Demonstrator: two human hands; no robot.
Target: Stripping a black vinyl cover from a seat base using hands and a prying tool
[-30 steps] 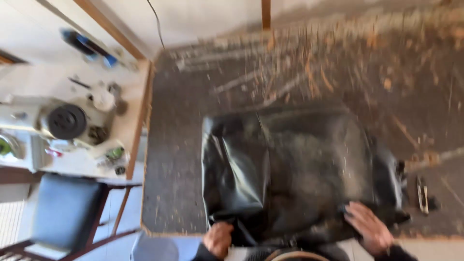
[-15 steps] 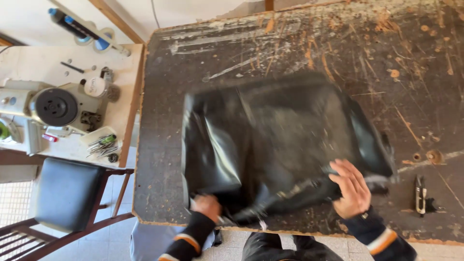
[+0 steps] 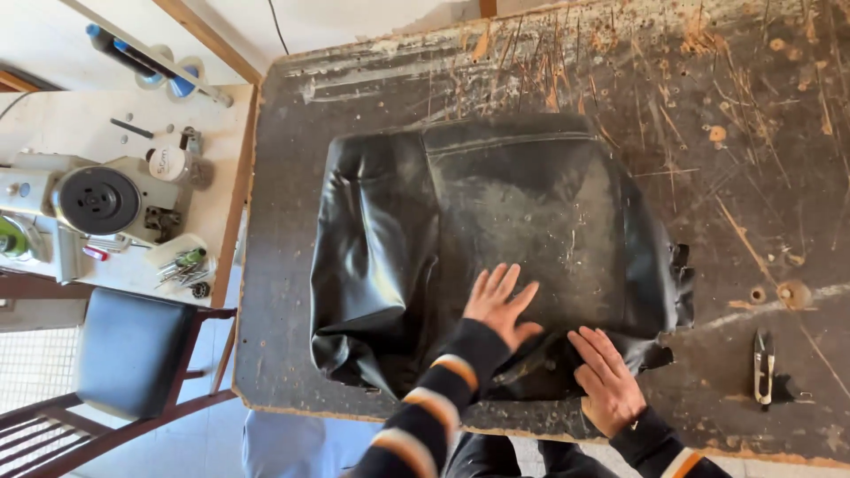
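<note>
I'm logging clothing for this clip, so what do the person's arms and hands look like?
Both hands are bare, without gloves or visible rings. The left hand and right hand come out of long dark knit sleeves banded with orange and cream stripes.

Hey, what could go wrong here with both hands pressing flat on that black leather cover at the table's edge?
The black leather cover lies on a table that is badly scratched and gouged, so sliding it might scuff the leather. Its near edge, under the left hand and right hand, sits close to the table's front edge and could slip off. The small snips lie loose nearby; a sweeping sleeve could catch them.
</note>
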